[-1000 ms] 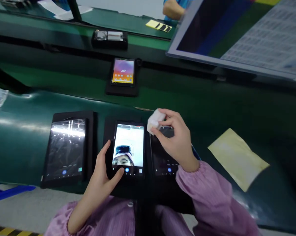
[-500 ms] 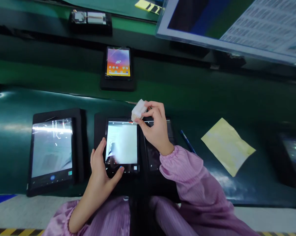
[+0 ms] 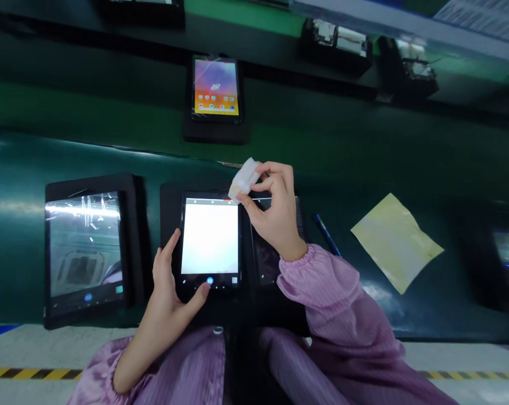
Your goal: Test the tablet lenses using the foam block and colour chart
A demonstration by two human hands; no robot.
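In the middle lies a tablet (image 3: 210, 239) with a nearly all-white camera picture on its screen. Along its lower left side rests my left hand (image 3: 170, 287), fingers spread, the thumb by the round blue button at the screen's bottom. My right hand (image 3: 275, 208) pinches a small white block (image 3: 245, 179) just over the tablet's top right corner; its material is unclear. Beneath that hand is a second tablet (image 3: 269, 256) with a dark screen, partly hidden. To the left, another tablet (image 3: 83, 247) on a black pad shows a camera picture with a square fixture.
A tablet (image 3: 215, 87) with a colourful home screen lies on a black block farther back. On the right are a blue pen (image 3: 327, 235) and a yellow paper sheet (image 3: 397, 242). Opened devices (image 3: 341, 42) sit at the back, under a clear-edged board (image 3: 389, 25).
The middle tablet's picture has lost its dark shape and turned nearly white. The left tablet's picture now shows a square fixture. My view has shifted; both hands keep nearly the same pose.
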